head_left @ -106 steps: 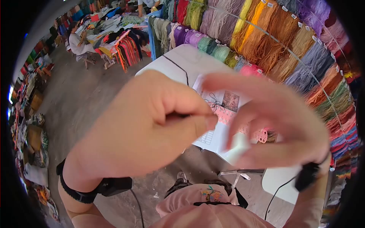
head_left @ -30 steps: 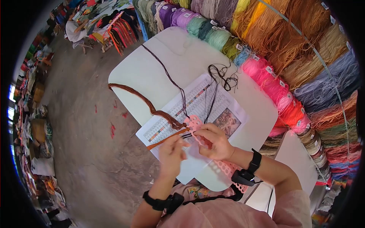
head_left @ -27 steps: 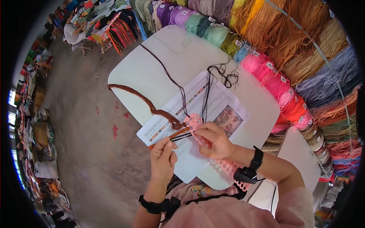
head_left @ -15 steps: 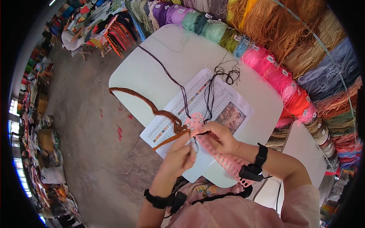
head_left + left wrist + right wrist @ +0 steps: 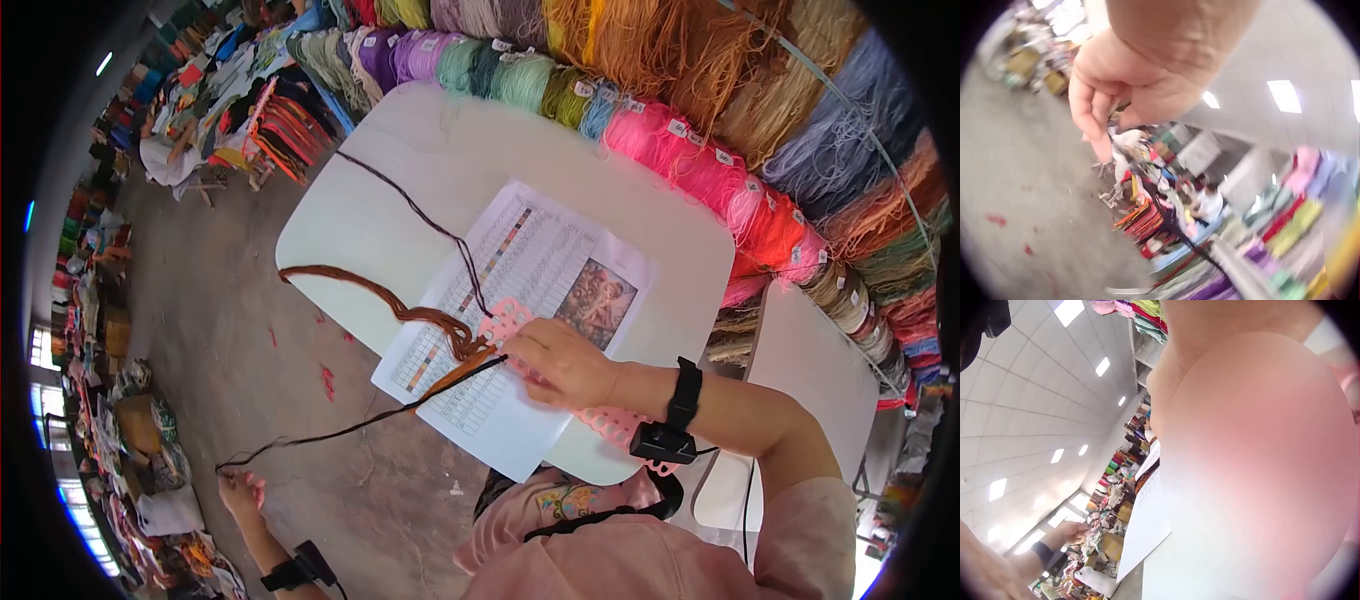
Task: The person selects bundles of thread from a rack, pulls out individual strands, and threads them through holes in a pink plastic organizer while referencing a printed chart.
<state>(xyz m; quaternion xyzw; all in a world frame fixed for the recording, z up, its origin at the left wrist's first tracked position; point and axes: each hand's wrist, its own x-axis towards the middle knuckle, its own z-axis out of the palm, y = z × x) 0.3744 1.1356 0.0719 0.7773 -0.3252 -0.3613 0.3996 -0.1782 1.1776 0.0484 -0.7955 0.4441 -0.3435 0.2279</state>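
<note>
While the right hand point(image 5: 565, 360) sits on the pink perforated card point(image 5: 508, 318), the left hand point(image 5: 242, 492) is well apart, near-left, past the edge of the white table point(image 5: 450, 140), over the floor point(image 5: 260, 380). Left: fingertips pinch the end of a black thread bundle point(image 5: 378, 420); left wrist view is blurred but agrees. Right: fingers curled over the card, gripping it; thumb hidden, can't tell if it pins thread too. Key relation: thread's long axis runs near-left to far-right, nearly straight, small bend by the left hand, meeting the card's left edge right at the right fingertips. Card's long axis runs far-left to near-right, so the two meet at a steep angle. Right hand is on the card; left only reaches it via thread. Brown thread bundle point(image 5: 432, 316) and dark purple strand point(image 5: 462, 243) trail left from the card's far end. Orange-brown strands point(image 5: 460, 370) lie just beside the black. Printed chart sheet point(image 5: 530, 430) lies under the lot.
</note>
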